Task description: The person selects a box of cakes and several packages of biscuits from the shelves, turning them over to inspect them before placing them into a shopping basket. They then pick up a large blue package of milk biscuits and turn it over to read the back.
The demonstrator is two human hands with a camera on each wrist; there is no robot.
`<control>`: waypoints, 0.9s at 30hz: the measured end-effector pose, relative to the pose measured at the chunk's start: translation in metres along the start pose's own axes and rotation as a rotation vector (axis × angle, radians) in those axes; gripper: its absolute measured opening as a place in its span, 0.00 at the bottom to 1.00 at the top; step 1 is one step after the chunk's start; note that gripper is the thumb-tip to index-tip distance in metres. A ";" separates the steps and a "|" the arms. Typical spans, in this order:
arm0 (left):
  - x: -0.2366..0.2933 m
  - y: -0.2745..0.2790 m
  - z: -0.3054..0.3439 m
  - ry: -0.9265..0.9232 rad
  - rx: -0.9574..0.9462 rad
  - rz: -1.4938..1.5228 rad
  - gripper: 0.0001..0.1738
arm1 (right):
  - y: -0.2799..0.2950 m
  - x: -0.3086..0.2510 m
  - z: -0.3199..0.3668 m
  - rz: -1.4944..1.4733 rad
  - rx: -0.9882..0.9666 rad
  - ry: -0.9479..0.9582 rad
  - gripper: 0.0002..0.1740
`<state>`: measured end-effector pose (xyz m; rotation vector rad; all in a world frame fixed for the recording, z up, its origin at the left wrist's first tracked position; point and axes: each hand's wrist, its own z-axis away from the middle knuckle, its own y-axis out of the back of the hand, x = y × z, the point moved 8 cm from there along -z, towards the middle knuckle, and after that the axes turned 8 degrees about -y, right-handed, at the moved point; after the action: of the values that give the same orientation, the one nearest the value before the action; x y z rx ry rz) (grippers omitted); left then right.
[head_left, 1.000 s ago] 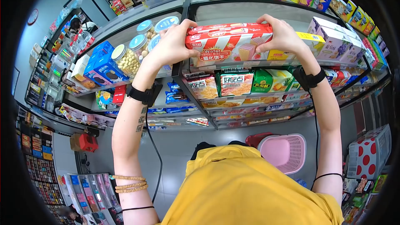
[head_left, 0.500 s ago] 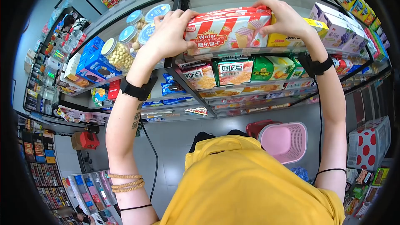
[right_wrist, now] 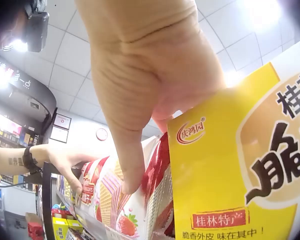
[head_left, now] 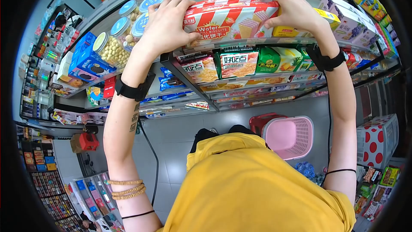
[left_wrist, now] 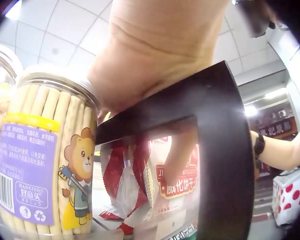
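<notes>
Red-and-white packs of wafer biscuits stand in a row, one behind another, on the upper shelf. My left hand grips their left end, thumb on the front and fingers over the top. At the right end my right hand holds them likewise; in the right wrist view its thumb lies against the front pack. In the left wrist view, the left thumb shows through the black shelf frame, over the pack's lettering. A yellow box stands close beside the right hand.
Left of the shelf post stand clear jars with blue and yellow lids and blue boxes. Purple-and-white cartons are at the right. Snack packs fill the shelf below. A pink basket is on the floor.
The head view has shifted, so shelf, packs and hands appear higher up and slightly further left. Both hands stay on the wafer packs throughout.
</notes>
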<state>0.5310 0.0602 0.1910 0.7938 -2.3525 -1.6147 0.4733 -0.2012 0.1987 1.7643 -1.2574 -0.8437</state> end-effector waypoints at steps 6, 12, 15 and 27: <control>0.002 0.002 0.000 0.020 -0.014 0.011 0.47 | -0.006 0.000 -0.006 0.000 -0.072 -0.043 0.44; 0.005 0.007 0.001 0.028 0.007 0.024 0.47 | 0.003 -0.007 -0.007 0.039 -0.067 -0.039 0.42; 0.005 0.010 0.001 0.035 0.014 0.049 0.47 | 0.002 -0.009 -0.004 0.078 -0.049 -0.016 0.41; 0.006 0.015 0.005 0.049 0.084 0.068 0.47 | 0.005 -0.022 0.006 0.152 -0.001 -0.049 0.42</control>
<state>0.5191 0.0646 0.2016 0.7519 -2.3989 -1.4622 0.4597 -0.1828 0.2021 1.6325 -1.4041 -0.8040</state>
